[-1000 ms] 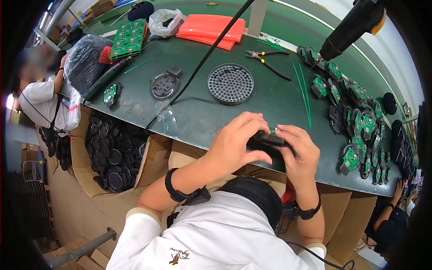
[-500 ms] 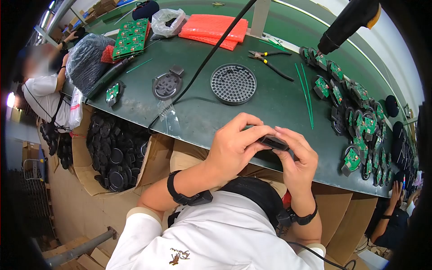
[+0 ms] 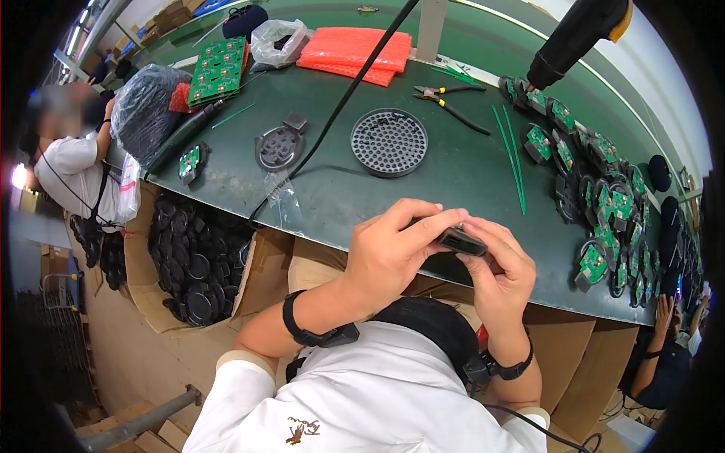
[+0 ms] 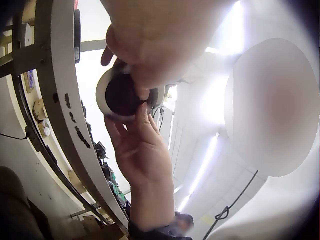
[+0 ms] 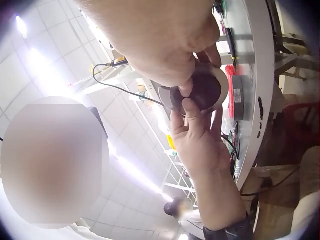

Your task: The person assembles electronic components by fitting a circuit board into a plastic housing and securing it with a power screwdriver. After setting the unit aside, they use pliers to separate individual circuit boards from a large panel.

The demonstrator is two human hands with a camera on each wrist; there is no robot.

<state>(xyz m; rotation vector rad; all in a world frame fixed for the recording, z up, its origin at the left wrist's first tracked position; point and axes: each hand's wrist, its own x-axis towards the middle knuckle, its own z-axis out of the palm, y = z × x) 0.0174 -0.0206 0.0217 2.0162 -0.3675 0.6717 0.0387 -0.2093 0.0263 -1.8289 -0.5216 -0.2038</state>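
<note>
Both hands hold a black round plastic housing (image 3: pixel 462 241) just over the table's front edge. My left hand (image 3: pixel 389 249) grips its left side, index finger along the top edge. From the other side, my right hand (image 3: pixel 504 260) holds it between thumb and fingers. In the left wrist view the housing's dark round face (image 4: pixel 119 95) shows, with both thumbs at its edge. The right wrist view shows the same dark face (image 5: pixel 206 90). Fingers hide part of the housing. Beyond the hands lies a round tray (image 3: pixel 389 143) of small holes, with small black bits in it.
Several housings with green circuit boards (image 3: pixel 591 260) crowd the table's right side. Left on the table lie another black housing (image 3: pixel 279 147) and a boarded one (image 3: pixel 192 162). Pliers (image 3: pixel 453 106), green strips (image 3: pixel 512 158) and a hanging black tool (image 3: pixel 574 45) are farther back. A carton of housings (image 3: pixel 198 264) stands lower left.
My left thumb, earlier stretched out away from the housing, has come in against it. The housing has turned slightly in the hands, showing more of its black side. My right hand keeps its hold.
</note>
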